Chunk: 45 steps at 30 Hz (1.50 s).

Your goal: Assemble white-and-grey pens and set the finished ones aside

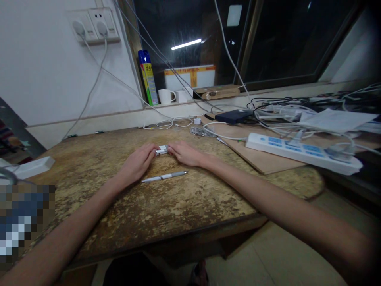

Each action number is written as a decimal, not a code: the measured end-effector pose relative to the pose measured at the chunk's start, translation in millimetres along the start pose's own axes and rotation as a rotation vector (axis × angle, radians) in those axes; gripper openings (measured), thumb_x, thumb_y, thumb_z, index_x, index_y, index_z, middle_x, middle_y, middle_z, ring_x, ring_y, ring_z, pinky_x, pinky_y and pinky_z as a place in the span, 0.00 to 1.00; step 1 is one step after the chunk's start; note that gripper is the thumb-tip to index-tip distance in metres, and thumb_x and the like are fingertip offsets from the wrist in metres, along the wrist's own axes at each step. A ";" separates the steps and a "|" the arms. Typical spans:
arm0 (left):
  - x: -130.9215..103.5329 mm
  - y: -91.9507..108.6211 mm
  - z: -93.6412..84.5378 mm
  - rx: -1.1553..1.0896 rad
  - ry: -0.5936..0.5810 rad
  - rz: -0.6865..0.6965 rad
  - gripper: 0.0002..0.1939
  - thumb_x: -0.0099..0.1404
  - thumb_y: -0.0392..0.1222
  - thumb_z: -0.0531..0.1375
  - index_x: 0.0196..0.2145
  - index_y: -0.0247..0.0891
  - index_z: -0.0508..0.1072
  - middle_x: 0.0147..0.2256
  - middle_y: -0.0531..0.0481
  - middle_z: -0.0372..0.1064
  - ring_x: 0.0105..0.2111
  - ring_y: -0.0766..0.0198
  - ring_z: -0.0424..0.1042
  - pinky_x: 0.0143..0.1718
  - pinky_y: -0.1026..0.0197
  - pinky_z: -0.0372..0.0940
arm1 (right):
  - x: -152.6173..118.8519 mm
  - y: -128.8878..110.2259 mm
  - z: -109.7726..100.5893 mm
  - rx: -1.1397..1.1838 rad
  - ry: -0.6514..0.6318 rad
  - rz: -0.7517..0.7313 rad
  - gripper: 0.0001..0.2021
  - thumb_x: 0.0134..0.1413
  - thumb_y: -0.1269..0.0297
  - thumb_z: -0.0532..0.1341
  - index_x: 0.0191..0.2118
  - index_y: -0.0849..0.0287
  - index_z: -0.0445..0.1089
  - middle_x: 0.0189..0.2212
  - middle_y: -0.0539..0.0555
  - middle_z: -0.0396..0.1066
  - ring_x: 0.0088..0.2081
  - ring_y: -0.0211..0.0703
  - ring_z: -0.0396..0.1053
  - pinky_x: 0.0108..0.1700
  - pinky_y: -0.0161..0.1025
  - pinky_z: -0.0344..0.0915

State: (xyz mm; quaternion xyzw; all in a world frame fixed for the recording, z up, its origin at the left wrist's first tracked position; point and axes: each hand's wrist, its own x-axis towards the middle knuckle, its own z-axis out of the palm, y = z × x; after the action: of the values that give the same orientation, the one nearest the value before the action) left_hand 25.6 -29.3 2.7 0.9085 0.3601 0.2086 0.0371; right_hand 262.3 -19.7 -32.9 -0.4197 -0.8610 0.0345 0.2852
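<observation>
Near the middle of the worn wooden table, my left hand and my right hand face each other. Between them lie a few white and grey pens side by side, only their middle parts showing. Closed fingers of my left hand grip the left ends, and those of my right hand pinch the right ends. The exact number of pens is hard to make out. Closer to me, a single white and grey pen rests on the tabletop, apart from both hands, its metal tip pointing right.
A white power strip lies on a brown board at the right, amid tangled cables. Behind stand a spray can and a white mug on the sill. Crumpled clear plastic sits beyond my right hand.
</observation>
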 end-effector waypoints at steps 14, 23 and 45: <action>-2.3 6.3 4.8 0.126 0.018 0.026 0.20 0.79 0.48 0.44 0.52 0.39 0.72 0.50 0.43 0.75 0.49 0.53 0.73 0.53 0.51 0.65 | -8.8 -9.7 -9.3 -0.100 -0.093 0.065 0.17 0.74 0.62 0.47 0.41 0.61 0.72 0.38 0.62 0.78 0.35 0.47 0.69 0.39 0.39 0.56; -5.5 8.1 4.0 0.119 0.000 -0.014 0.21 0.79 0.48 0.43 0.51 0.40 0.73 0.48 0.43 0.78 0.45 0.52 0.75 0.47 0.54 0.66 | -12.3 -22.9 -11.8 -0.222 -0.094 0.072 0.18 0.73 0.64 0.47 0.41 0.62 0.73 0.38 0.63 0.79 0.36 0.49 0.71 0.39 0.40 0.57; -1.7 15.4 -0.8 -0.045 0.032 -0.034 0.21 0.79 0.48 0.45 0.35 0.38 0.71 0.34 0.48 0.73 0.36 0.58 0.70 0.40 0.58 0.60 | -16.9 -21.4 -17.0 0.221 0.082 0.039 0.15 0.71 0.54 0.53 0.37 0.58 0.70 0.32 0.54 0.73 0.34 0.45 0.66 0.39 0.40 0.58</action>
State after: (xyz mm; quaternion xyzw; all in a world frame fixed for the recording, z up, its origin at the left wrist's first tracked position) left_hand 34.0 -41.8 6.2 0.8977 0.3713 0.2306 0.0551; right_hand 264.3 -49.1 -20.1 -0.4034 -0.8312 0.1173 0.3641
